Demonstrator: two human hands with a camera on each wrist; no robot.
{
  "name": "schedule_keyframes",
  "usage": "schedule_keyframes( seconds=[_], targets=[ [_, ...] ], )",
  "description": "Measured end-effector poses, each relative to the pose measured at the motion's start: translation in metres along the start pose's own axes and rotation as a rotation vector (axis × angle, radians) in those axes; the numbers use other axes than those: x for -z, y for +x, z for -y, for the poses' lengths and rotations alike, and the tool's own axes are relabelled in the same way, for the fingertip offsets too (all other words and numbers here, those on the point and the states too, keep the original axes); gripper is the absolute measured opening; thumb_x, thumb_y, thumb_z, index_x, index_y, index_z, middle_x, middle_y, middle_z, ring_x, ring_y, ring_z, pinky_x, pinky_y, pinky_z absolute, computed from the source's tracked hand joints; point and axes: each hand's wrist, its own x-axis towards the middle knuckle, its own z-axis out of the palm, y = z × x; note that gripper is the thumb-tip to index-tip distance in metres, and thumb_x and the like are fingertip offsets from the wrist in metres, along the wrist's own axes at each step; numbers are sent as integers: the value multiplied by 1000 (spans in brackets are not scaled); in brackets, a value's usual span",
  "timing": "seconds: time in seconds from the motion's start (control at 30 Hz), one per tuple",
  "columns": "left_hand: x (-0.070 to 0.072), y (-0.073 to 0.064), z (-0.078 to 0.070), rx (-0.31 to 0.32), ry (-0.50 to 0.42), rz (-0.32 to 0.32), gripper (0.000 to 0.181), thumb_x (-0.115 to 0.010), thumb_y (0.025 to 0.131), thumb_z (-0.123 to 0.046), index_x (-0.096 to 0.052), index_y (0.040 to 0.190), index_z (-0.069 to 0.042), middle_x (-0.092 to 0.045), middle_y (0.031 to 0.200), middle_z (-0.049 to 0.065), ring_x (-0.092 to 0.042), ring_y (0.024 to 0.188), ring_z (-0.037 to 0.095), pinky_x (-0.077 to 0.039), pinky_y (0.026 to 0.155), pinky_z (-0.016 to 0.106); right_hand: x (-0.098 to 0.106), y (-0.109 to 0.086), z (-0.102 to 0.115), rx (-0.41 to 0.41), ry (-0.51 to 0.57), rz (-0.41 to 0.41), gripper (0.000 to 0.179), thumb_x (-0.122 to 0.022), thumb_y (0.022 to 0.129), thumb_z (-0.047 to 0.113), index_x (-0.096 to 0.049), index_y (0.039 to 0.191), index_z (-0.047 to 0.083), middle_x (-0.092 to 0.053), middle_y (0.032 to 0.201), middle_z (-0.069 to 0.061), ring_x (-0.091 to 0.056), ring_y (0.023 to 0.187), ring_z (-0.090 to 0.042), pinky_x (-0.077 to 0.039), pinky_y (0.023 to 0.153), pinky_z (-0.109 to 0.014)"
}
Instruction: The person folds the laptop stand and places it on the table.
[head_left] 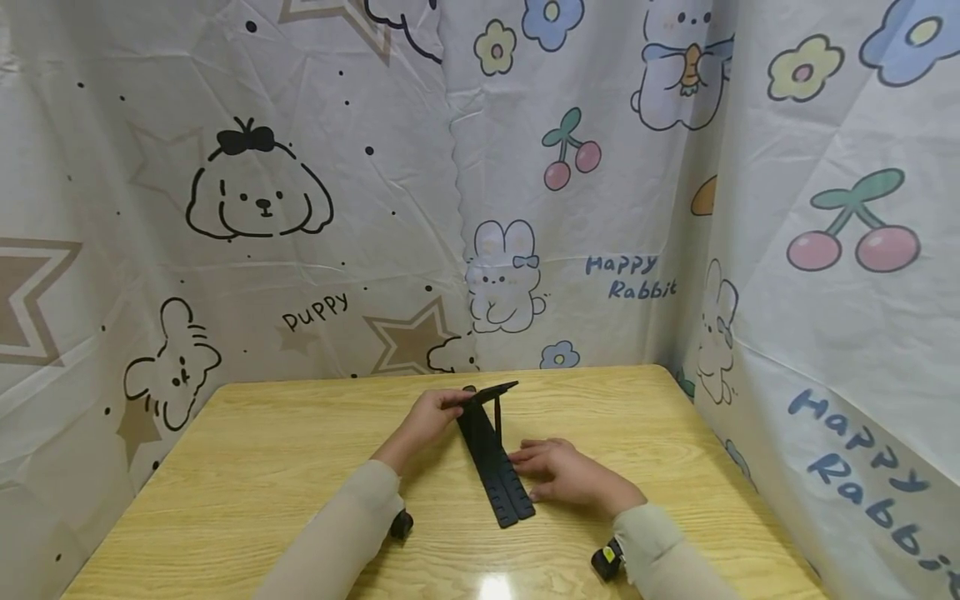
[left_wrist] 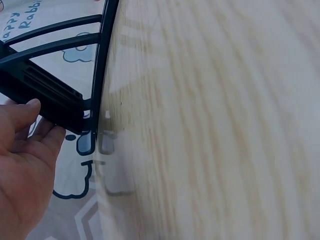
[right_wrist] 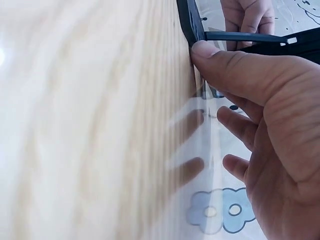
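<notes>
toward the middle of the surface (head_left: 315, 467), a black folding stand (head_left: 483, 454) slants from 11 to 5 o'clock, its raised panel (head_left: 495, 391) propped on thin struts (head_left: 498, 423) over the far end. handling that panel should go best, i judge, with the base pressed flat near its notched end, light and even pull on the panel's edge, and fingertips kept out of the hinge; a sideways twist could strain the struts.

the left hand (head_left: 429, 427) sits at the stand's 10 o'clock, pinching the panel's edge between thumb and fingers. the right hand (head_left: 558, 475) lies at its 3 to 4 o'clock, thumb against the base's edge, other fingers loosely spread rather than wrapped round it. so the stand lies between the hands: at 4 o'clock from the left, at 9 to 10 from the right.
</notes>
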Motion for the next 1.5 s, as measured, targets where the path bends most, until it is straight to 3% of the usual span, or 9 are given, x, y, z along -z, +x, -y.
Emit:
schedule_keyframes(
  seconds=[0.2, 0.67, 1.03, 1.27, 1.5],
  targets=[
    [-2, 3, 3, -6, -33, -12, 32, -64, 96, 6, -74, 124, -5, -67, 134, 17, -61, 127, 33, -54, 102, 44, -3, 3, 4, -22, -24, 4, 50, -78, 91, 23, -66, 138, 9, -56, 151, -1, -38, 149, -33, -22, 120, -66],
    [-10, 10, 8, -41, -90, -67, 29, -64, 94, 10, -74, 121, 2, -67, 133, 20, -61, 127, 35, -52, 105, 44, -5, 9, 9, -40, -24, -27, 47, -81, 87, 22, -71, 131, 8, -58, 148, -6, -41, 146, -37, -25, 119, -63],
    [-10, 13, 9, 20, -192, -116, 31, -64, 94, 8, -71, 124, 3, -68, 130, 20, -61, 127, 36, -52, 105, 45, -12, 19, 22, -43, -89, -61, 47, -83, 86, 28, -73, 127, 7, -61, 144, -7, -45, 143, -34, -32, 119, -55],
    [-10, 14, 12, 20, -199, -153, 27, -65, 93, 9, -73, 119, 4, -70, 125, 20, -63, 124, 36, -53, 103, 44, -15, 22, 31, -73, -67, -91, 46, -84, 86, 28, -73, 124, 6, -62, 143, -7, -46, 142, -35, -32, 118, -57],
    [-11, 12, 13, 33, -254, -181, 27, -65, 92, 12, -73, 117, 7, -70, 124, 23, -63, 122, 37, -53, 103, 46, -22, 27, 34, -87, -72, -105, 41, -83, 87, 28, -75, 122, 8, -63, 141, -4, -53, 137, -30, -41, 115, -49]
  ],
)
